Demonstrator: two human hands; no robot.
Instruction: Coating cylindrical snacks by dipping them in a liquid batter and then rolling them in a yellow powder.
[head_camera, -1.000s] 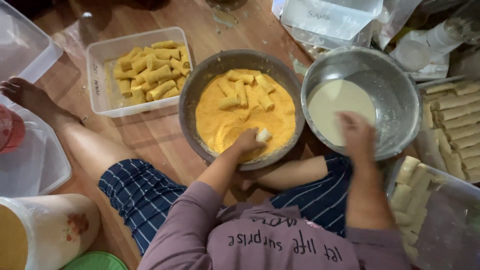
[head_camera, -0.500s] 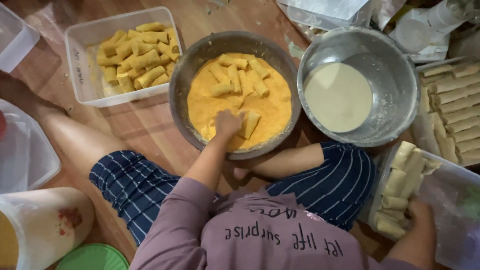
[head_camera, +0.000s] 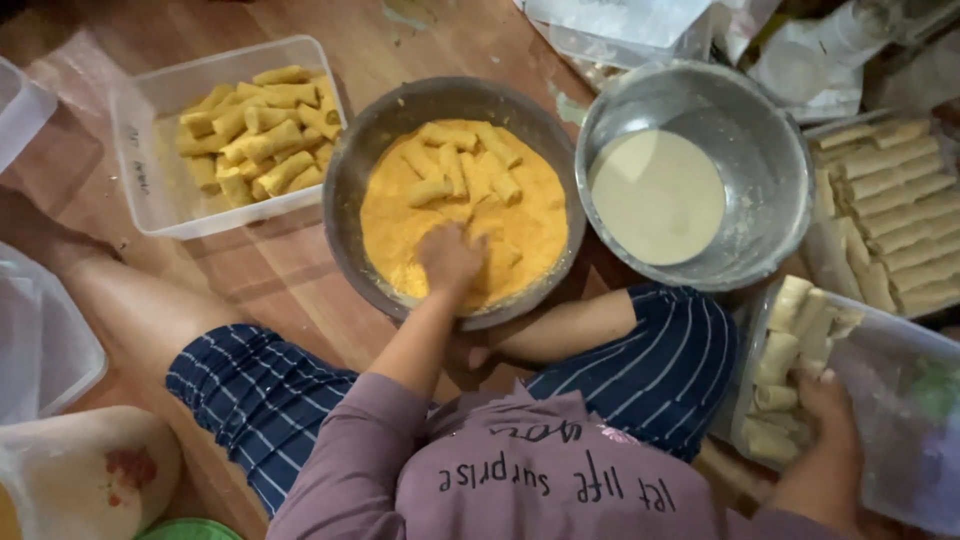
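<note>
Two hands: left (head_camera: 450, 255) pressing roll in crumb bowl (head_camera: 350, 190); right (head_camera: 825, 405) gripping plain roll (head_camera: 790, 365).

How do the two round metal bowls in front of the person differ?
The left bowl holds orange crumbs with coated rolls on top; the right bowl holds a smooth pale batter and no rolls. The left hand presses into the left bowl's crumbs; no hand is in the right bowl. The left bowl looks darker, the right shinier. Both are round metal.
</note>
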